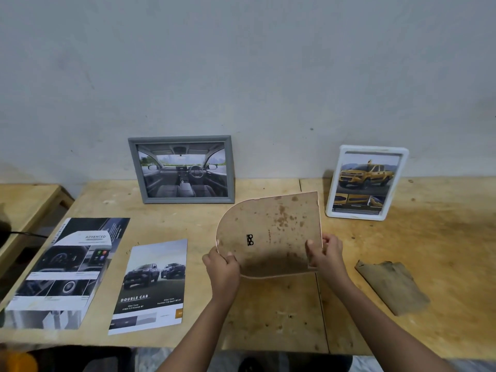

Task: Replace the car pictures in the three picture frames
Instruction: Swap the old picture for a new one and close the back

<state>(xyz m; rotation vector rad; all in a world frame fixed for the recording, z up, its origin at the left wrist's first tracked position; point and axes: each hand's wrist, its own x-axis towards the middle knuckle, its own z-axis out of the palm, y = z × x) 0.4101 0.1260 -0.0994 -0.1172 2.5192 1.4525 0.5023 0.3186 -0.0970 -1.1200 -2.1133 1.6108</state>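
We have the arched frame (271, 232) up off the table (442, 237), its stained brown back turned to us, a thin pink rim showing round the edge and a small black hanger (250, 239) left of centre. Our left hand (224, 267) grips the lower curved edge, fingers curled over it; our right hand (326, 253) pinches the straight side, thumb on the back. We cannot see its front, so we cannot tell which picture sits in it.

Behind it, leaning on the wall, stand the grey frame (182, 170) with a car-interior picture and the white frame (366, 183) with a yellow pickup. To the left, two loose prints lie flat on the table, the Double Cab sheet (153, 285) near our left hand and the Advanced brochure (67, 272) beyond it. To the right lies a torn brown scrap (391, 287).

We judge the next job is getting the backing open. The board looks old and blotched, so prying hard at one edge could crack it or tear it as the scrap seems torn; any glass on the hidden face could slip out if we tilt the frame forward; swinging it back could knock either leaning frame flat, since each rests only against the wall.
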